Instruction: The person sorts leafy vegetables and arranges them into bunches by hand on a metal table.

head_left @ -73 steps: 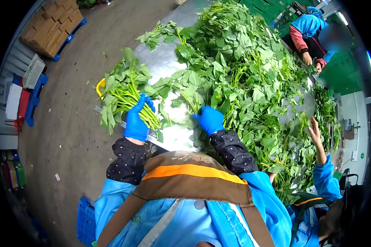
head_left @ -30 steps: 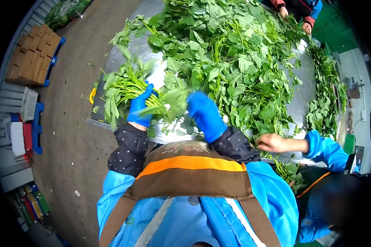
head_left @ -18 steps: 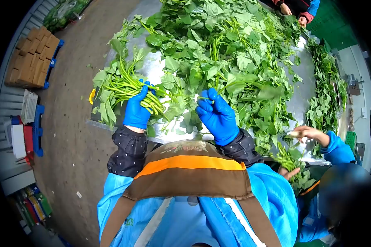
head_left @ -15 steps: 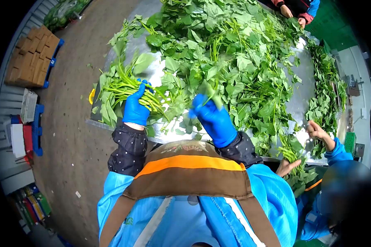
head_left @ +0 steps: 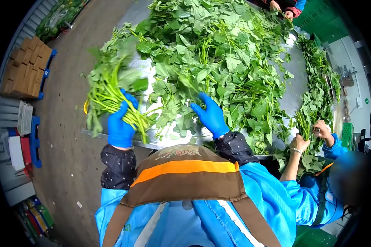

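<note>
Along the left wall, cardboard boxes sit stacked on a blue pallet, presumably to keep them off the floor. Next, above the metal table's near left corner, the left hand has its fingers and thumb wrapped round the stems of a leafy bunch; gripping there seems to keep the stems gathered while the leaves fan outward. To its right, the right hand reaches over loose leaves at the near edge of the heap, thumb and forefinger spread, nothing visible between them; the heap probably lies there for easy reach. Farther right, a co-worker's hands are at another bunch, one around its stems, apparently steadying them; the other's grip is unclear.
</note>
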Action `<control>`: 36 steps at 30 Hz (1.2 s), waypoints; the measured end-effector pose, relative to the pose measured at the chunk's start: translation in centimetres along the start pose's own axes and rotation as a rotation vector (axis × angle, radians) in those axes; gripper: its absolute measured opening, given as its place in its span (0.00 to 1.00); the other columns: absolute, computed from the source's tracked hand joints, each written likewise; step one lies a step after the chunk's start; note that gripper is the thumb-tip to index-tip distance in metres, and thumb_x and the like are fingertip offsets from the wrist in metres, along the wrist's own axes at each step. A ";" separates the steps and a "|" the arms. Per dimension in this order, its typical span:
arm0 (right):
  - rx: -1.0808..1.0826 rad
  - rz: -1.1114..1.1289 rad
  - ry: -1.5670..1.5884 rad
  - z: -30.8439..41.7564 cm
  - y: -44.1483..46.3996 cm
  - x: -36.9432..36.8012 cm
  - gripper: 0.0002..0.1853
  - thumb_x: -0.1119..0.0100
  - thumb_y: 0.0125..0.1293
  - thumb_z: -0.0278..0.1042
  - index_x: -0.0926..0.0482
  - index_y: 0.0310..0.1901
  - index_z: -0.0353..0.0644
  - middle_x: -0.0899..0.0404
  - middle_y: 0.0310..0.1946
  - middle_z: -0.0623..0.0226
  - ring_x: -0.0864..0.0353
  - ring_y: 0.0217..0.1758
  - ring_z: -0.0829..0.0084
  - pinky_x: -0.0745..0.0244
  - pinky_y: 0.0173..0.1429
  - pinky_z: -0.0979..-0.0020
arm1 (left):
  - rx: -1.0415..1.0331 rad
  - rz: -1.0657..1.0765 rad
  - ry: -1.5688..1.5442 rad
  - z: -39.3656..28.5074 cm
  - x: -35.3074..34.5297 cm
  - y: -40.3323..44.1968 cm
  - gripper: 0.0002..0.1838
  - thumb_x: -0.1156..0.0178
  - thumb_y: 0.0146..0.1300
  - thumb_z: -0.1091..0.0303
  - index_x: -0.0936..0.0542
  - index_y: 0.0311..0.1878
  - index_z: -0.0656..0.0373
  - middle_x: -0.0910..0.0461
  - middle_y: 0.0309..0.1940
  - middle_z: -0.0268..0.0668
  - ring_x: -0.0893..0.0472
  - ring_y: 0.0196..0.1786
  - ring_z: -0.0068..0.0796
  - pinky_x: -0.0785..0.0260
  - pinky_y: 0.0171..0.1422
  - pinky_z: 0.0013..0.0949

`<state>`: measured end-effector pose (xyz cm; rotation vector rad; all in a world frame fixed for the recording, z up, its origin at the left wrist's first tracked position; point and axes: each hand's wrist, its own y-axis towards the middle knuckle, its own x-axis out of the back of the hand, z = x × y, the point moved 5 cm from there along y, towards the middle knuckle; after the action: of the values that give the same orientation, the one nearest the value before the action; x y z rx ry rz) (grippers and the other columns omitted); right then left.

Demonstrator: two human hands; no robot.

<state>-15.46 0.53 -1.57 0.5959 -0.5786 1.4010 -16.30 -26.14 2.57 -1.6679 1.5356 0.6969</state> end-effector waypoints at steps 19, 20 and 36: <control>-0.292 0.667 1.377 6.4 -1.6 -2.8 0.32 0.51 0.63 0.45 0.46 0.64 0.38 0.41 0.62 0.58 0.42 0.66 0.66 0.49 0.68 0.66 | 0.043 -0.104 0.118 3.9 2.0 0.3 0.15 0.46 0.59 0.76 0.29 0.51 0.61 0.24 0.42 0.35 0.26 0.46 0.27 0.34 0.53 0.30; -0.155 0.618 1.096 6.6 -1.8 -3.4 0.29 0.52 0.63 0.38 0.45 0.64 0.38 0.39 0.60 0.59 0.40 0.64 0.68 0.45 0.66 0.69 | 0.054 -0.074 0.142 4.8 1.4 0.0 0.15 0.46 0.59 0.76 0.29 0.50 0.62 0.24 0.42 0.35 0.25 0.45 0.27 0.33 0.52 0.30; -0.285 0.720 0.748 3.9 -2.3 -3.0 0.17 0.36 0.53 0.39 0.22 0.43 0.41 0.21 0.29 0.68 0.27 0.26 0.82 0.30 0.31 0.76 | 0.728 0.979 1.812 3.0 -10.1 -7.0 0.30 0.31 0.46 0.59 0.28 0.54 0.55 0.24 0.44 0.42 0.24 0.46 0.39 0.32 0.50 0.36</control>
<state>-13.48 -4.49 -0.89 -0.4247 -0.3707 2.0100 -10.45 -17.87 10.15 -0.5386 3.1902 -1.3675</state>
